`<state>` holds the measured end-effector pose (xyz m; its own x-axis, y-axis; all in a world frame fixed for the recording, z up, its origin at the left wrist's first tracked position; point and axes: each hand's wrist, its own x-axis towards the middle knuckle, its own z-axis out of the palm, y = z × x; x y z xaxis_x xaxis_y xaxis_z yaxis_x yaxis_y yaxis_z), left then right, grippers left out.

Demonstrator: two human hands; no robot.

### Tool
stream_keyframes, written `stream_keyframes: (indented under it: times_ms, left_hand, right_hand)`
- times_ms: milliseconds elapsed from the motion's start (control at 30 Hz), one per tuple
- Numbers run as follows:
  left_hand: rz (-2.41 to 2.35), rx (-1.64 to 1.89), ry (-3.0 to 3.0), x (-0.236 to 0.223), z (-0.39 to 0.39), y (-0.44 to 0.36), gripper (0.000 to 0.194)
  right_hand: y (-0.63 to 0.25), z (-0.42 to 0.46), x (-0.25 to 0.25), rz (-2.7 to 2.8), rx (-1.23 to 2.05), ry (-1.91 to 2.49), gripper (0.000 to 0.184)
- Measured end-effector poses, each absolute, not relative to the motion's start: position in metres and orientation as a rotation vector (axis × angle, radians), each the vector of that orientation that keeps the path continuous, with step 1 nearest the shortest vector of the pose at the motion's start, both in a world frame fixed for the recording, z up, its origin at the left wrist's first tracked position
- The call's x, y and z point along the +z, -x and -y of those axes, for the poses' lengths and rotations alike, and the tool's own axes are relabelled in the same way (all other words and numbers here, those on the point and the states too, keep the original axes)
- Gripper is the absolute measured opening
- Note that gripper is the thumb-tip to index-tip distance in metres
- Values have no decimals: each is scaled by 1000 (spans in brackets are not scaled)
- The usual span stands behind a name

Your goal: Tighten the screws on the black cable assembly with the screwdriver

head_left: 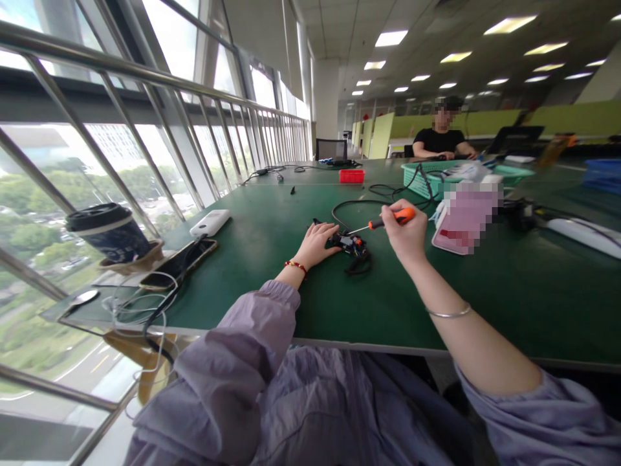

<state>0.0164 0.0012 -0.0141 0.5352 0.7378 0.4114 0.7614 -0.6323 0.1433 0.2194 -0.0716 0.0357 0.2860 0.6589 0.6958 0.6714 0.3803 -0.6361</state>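
Note:
On the green tabletop lies a small black device [353,243] with orange and grey parts and a dark cable loop at its near side. My left hand [317,245] rests on its left side, fingers over the far edge and thumb along the near edge. My right hand [405,234] is closed around the orange and black handle of a screwdriver [376,224], held at a slant. The shaft points left and down, and its tip reaches the device near my left fingers. The exact contact point is too small to make out.
A paper cup [109,236], a phone [178,264] and a white power bank [210,222] stand left by the railing. Ahead are a red box [352,176] and a green basket [418,182]. A pink case [460,226] leans at right. Across the table sits a person [439,139].

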Motion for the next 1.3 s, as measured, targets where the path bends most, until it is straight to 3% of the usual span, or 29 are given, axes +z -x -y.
stream_keyframes:
  times_ms: [600,1300]
  left_hand:
    - [1386,-707,2651,-15,3,-19,56]
    - [1394,-721,2664,-17,3,-19,55]
  right_hand:
    - [-211,65,26,1500,-53,986,20]
    - [-208,67,29,1442,-123,1104,21]
